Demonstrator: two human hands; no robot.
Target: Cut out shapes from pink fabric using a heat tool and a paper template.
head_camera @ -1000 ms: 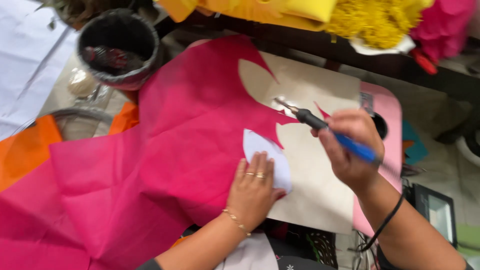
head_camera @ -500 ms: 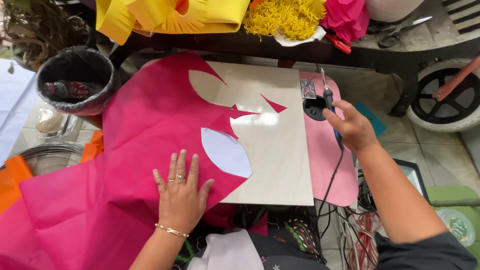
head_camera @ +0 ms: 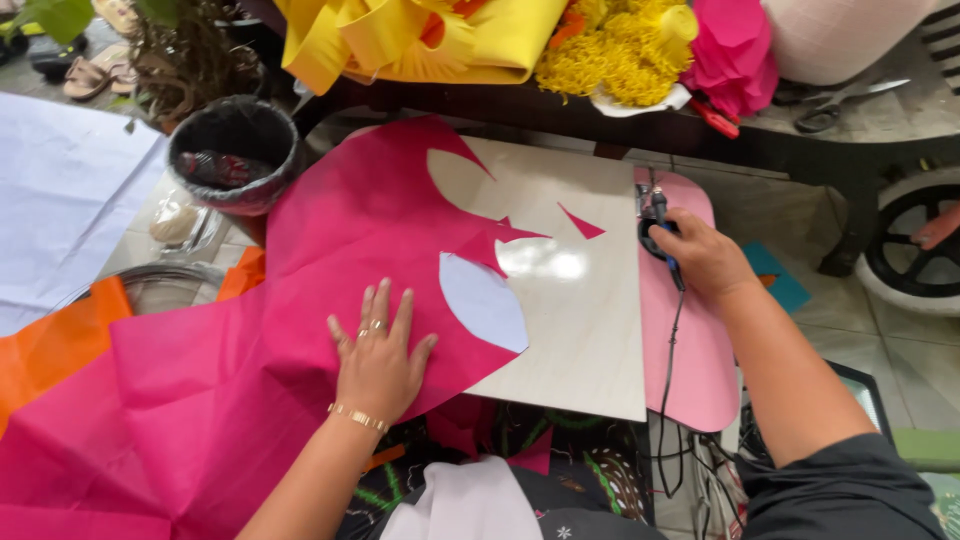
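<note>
A big sheet of pink fabric [head_camera: 250,340] lies over a pale wooden board [head_camera: 590,330]. It has petal-shaped holes cut in it. My left hand [head_camera: 378,352] rests flat on the fabric, fingers spread, just left of a white petal template [head_camera: 483,301]. My right hand [head_camera: 705,255] holds a corded cutting pen [head_camera: 662,215] with a blue grip. The pen's tip rests over a small black stand on the pink tray [head_camera: 700,370] at the board's right edge. A small pink fabric scrap [head_camera: 580,222] sits on the bare board.
A black bucket [head_camera: 235,155] stands at the upper left beside orange fabric [head_camera: 55,340] and white sheets [head_camera: 60,200]. Yellow fabric [head_camera: 420,35], yellow flowers [head_camera: 615,45] and scissors [head_camera: 830,110] lie on the dark table behind. A wheel [head_camera: 915,245] is at the right.
My right hand carried the pen from the cut edge over to the pink tray. My left hand slid off the white template, down and left onto the pink fabric.
</note>
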